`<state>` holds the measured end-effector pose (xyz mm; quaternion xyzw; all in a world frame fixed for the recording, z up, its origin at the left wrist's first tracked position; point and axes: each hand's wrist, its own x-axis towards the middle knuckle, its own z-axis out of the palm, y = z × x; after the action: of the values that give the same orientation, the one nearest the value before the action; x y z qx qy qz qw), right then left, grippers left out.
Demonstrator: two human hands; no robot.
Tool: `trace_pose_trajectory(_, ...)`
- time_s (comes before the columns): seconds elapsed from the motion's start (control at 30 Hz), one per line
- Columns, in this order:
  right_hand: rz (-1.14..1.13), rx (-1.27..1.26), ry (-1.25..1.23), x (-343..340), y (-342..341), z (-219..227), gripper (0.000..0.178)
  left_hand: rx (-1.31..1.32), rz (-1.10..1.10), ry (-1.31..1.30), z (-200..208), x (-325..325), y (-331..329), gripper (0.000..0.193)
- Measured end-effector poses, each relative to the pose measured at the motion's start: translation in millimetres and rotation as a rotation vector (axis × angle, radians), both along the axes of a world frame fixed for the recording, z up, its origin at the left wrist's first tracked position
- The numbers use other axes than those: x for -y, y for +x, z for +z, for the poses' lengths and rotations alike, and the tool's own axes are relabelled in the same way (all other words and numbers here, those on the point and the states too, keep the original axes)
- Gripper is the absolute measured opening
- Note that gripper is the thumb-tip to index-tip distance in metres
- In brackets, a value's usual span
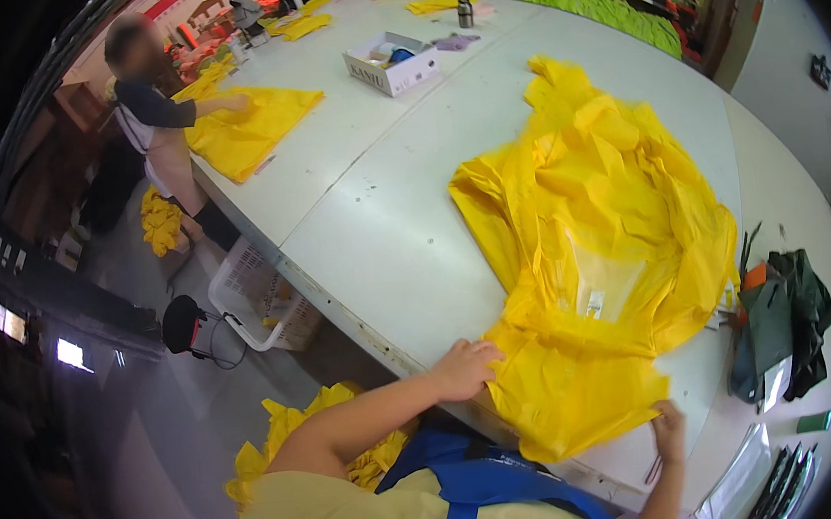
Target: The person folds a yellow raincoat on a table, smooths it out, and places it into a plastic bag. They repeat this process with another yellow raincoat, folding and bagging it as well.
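Note:
A bright yellow garment (532, 250), thin and crinkled like a raincoat, lies spread over the pale table with its near end at the front edge. A whitish patch with a small label (595, 302) shows in its middle. My left hand (465, 369) has its fingers curled on the garment's near left edge. At the near right corner, my right hand (670, 427) pinches the cloth between thumb and fingers. The near part is stretched fairly flat between both hands, while the far part lies in loose folds.
A white box (392, 64) with small items and a metal flask (464, 14) stand farther back. Another person (156, 124) handles yellow cloth (254, 126) at far left. A white basket (262, 296) stands on the floor. Dark cloth pieces (795, 312) lie at right.

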<state>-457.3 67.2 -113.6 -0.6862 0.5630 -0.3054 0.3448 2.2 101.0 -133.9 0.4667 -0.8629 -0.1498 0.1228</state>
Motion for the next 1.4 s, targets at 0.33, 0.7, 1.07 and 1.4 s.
trace_pose_trajectory(0.33,-0.225,-0.355,-0.278,-3,53,2,0.029,-0.109,-0.054,0.098,17,4,-22,0.009)
trace_pose_trajectory(0.7,0.079,-0.318,-0.116,-31,144,31,0.062,-0.213,-0.001,0.373,-1,15,-18,0.011)
trace_pose_trajectory(1.07,0.697,-0.397,0.432,-97,93,-10,0.016,-0.034,-0.137,0.286,-24,8,8,0.019)
trace_pose_trajectory(1.4,0.136,-0.515,-0.319,-68,139,-27,0.039,-0.175,0.271,0.208,-28,-20,-30,0.018)
